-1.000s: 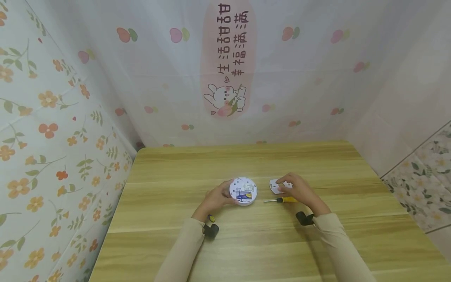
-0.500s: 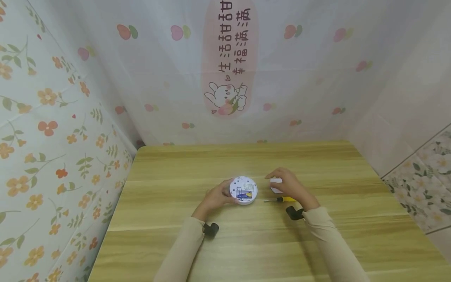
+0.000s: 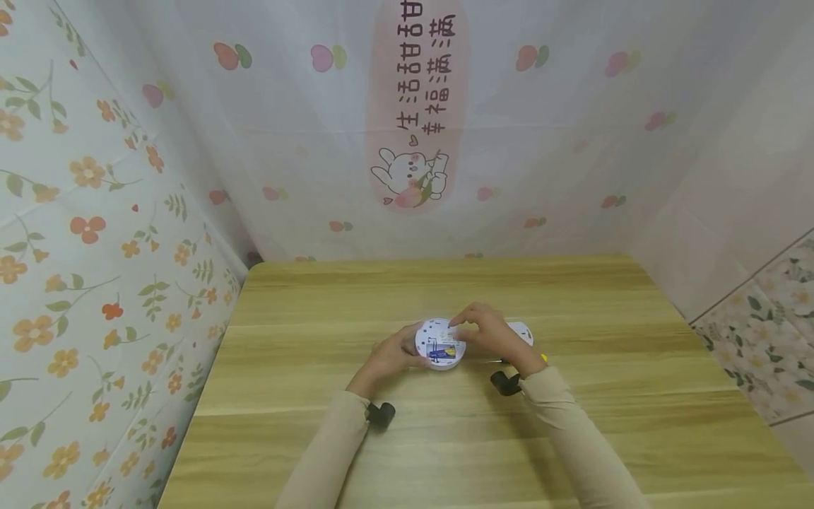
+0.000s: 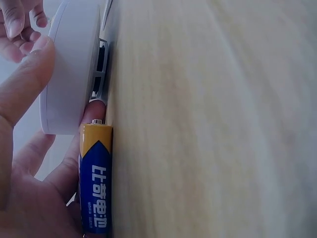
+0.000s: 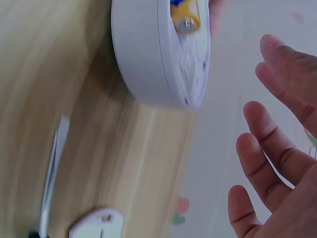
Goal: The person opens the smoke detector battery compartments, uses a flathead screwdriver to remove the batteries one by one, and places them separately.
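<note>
A round white device lies on the wooden table with a blue and yellow battery seated in its open back. My left hand grips its left rim, the thumb on the casing. A second battery lies on the table against that palm. My right hand hovers at the device's right side, its fingers spread and holding nothing.
A small white cover lies on the table just behind my right hand, seen also as the cover in the right wrist view. A yellow-handled screwdriver lies beside it, its shaft pointing left. Patterned curtains close in the back and left.
My right hand left the white cover on the table and moved left to the round device. The left hand and the device stayed where they were.
</note>
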Action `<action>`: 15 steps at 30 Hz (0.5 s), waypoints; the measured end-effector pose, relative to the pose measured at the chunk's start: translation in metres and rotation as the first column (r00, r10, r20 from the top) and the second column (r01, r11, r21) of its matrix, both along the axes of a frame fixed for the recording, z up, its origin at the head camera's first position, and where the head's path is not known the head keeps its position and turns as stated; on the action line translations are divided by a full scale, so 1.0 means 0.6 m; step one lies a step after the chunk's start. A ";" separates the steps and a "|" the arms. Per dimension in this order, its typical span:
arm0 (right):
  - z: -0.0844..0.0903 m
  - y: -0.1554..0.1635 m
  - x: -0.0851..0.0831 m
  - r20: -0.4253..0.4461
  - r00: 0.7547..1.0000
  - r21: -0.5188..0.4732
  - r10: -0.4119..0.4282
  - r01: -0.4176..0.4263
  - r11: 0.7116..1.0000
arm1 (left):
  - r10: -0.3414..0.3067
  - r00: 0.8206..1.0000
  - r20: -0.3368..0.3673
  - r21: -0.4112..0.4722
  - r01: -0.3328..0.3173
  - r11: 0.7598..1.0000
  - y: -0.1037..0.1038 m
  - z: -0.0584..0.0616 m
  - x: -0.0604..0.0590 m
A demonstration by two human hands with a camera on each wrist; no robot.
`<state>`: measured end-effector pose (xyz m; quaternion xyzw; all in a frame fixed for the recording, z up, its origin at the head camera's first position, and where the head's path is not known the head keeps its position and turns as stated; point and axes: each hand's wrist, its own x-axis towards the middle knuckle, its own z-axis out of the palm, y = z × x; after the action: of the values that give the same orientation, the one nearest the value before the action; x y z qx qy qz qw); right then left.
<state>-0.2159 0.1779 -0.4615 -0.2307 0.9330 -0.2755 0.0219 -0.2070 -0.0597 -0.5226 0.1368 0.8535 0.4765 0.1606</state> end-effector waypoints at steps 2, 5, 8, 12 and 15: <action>-0.004 -0.006 0.000 0.000 1.000 0.007 0.015 -0.015 1.000 | 0.000 1.000 -0.004 -0.013 0.000 1.000 0.000 0.000 -0.001; -0.009 -0.016 0.001 0.028 0.999 0.006 0.020 -0.020 1.000 | 0.002 1.000 -0.010 -0.032 -0.002 0.999 0.000 0.000 -0.002; -0.013 -0.024 0.004 0.052 0.998 0.004 0.021 -0.021 1.000 | 0.006 1.000 -0.014 -0.039 -0.007 0.999 0.000 0.000 -0.002; -0.018 -0.032 0.008 0.068 0.997 0.019 0.028 -0.030 0.999 | 0.011 1.000 -0.019 -0.041 -0.012 0.999 0.001 -0.001 -0.001; -0.023 -0.035 0.010 0.069 0.997 0.043 0.039 -0.042 0.998 | 0.011 1.000 -0.017 -0.030 -0.011 0.999 0.000 -0.002 -0.001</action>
<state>-0.2099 0.1567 -0.4753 -0.2394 0.9327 -0.2619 0.0646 -0.2074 -0.0594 -0.5236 0.1337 0.8627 0.4631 0.1527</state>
